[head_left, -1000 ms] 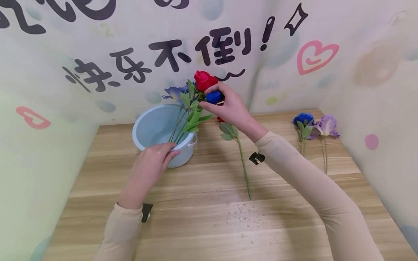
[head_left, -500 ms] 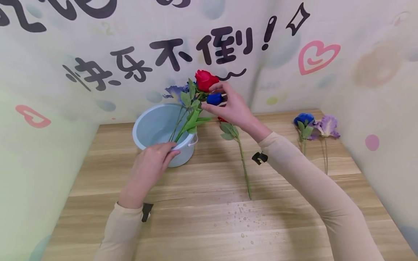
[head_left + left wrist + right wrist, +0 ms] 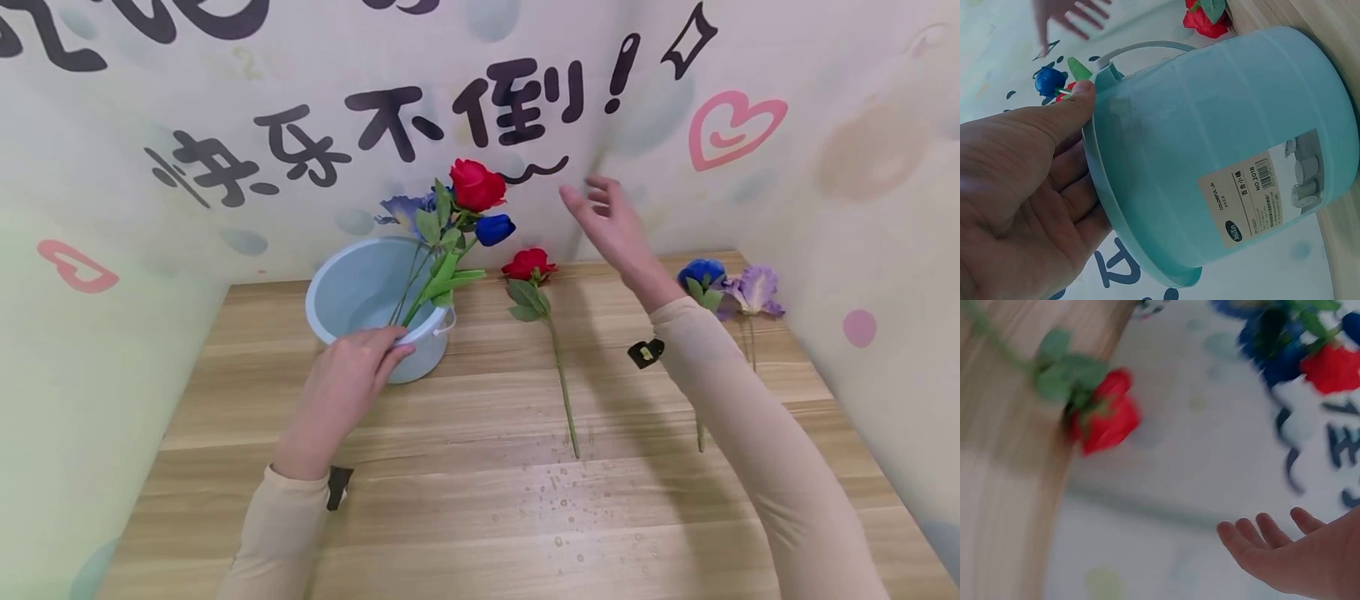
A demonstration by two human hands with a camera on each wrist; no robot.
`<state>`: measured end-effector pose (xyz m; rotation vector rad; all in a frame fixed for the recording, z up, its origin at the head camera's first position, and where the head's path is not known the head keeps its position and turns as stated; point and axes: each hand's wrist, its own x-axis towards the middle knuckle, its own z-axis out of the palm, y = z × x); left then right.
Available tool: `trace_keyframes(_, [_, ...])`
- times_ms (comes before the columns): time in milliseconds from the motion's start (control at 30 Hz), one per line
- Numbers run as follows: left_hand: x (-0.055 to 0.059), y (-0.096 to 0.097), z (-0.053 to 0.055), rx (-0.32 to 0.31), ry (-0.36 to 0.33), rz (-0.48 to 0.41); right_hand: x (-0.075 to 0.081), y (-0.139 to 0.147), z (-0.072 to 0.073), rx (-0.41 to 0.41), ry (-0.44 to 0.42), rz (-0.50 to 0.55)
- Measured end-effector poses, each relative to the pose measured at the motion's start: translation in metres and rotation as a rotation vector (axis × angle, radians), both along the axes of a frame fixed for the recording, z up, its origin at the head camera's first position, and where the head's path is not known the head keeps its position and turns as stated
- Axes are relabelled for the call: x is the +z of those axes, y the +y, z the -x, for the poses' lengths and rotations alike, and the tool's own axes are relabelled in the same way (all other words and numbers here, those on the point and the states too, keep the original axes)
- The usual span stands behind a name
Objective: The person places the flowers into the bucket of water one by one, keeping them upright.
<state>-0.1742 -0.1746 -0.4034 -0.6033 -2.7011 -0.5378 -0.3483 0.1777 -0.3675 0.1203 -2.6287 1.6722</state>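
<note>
Near foreground: tabletop (image 3: 450, 525), wood-grained, with scattered droplets (image 3: 559, 504).

Left grip (image 3: 352, 371), one: mine, thumb and fingers pinching the bucket's near rim, unmoved.

Bucket (image 3: 422, 360), one, pale blue, upright, toward the back left of the tabletop. Contents: red rose (image 3: 477, 185), blue tulip (image 3: 496, 230) and blue iris (image 3: 403, 210), leaning out over the right side; lower stem ends hidden.

Red rose on the tabletop (image 3: 529, 265), one, lying right of the bucket, untouched.

Right grip (image 3: 611, 221), one: mine, just moved off the tulip; fingers loosely extended, empty, in the air. The bunch keeps its lean without it; I judge that placement done and this grip free.

Blue rose (image 3: 701, 272) and purple iris (image 3: 754, 290), far right, lying side by side, outside the bucket.

Rear: wall (image 3: 300, 237), black lettering.
</note>
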Motion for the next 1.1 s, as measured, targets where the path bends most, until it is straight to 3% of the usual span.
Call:
trace_keyframes(100, [-0.001, 0.0, 0.0, -0.001, -0.002, 0.0, -0.023, 0.035, 0.01, -0.057, -0.033, -0.158])
trace_keyframes(300, [-0.001, -0.002, -0.001, 0.008, 0.01, -0.008, -0.058, 0.101, 0.016, -0.147, -0.11, -0.596])
trace_keyframes(467, [-0.001, -0.004, -0.002, 0.004, 0.028, -0.016, -0.079, 0.139, 0.015, -0.166, -0.197, -0.734])
trace_keyframes(633, [-0.002, -0.002, 0.0, 0.0, 0.026, -0.014, -0.098, 0.164, 0.014, -0.135, -0.204, -0.718])
trace_keyframes(800, [-0.003, 0.0, 0.002, -0.007, 0.005, -0.013, -0.107, 0.17, 0.009, -0.149, -0.223, -0.651])
trace_keyframes(967, [-0.002, 0.001, 0.001, 0.001, -0.009, -0.012, -0.105, 0.166, 0.01, -0.127, -0.24, -0.623])
trace_keyframes(1100, [-0.001, 0.001, 0.001, 0.008, -0.01, -0.012, -0.094, 0.158, 0.012, -0.099, -0.227, -0.606])
